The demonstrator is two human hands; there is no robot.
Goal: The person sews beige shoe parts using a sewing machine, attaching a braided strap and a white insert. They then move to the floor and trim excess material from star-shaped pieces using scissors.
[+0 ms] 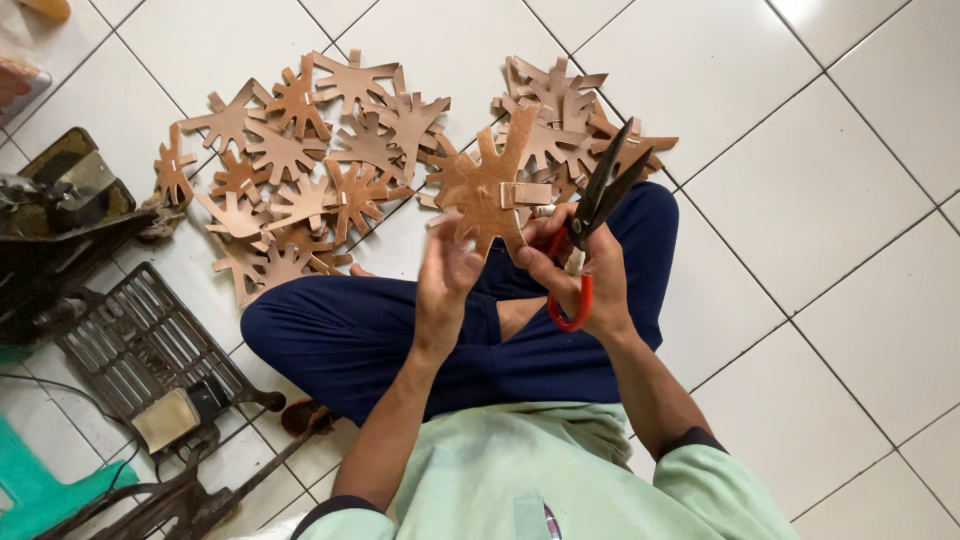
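While the left hand (447,275) pinches it, the tan star-shaped leather piece (487,190) stands upright beside red-handled scissors (592,215) gripped in the right hand (585,280).

You sat in a small home workshop, likely leather or shoe craft: white tiled floor (860,200), heaps of cut brown leather pieces (300,170), an old treadle sewing-machine base (140,350) at your left, scissors (600,200) in use.
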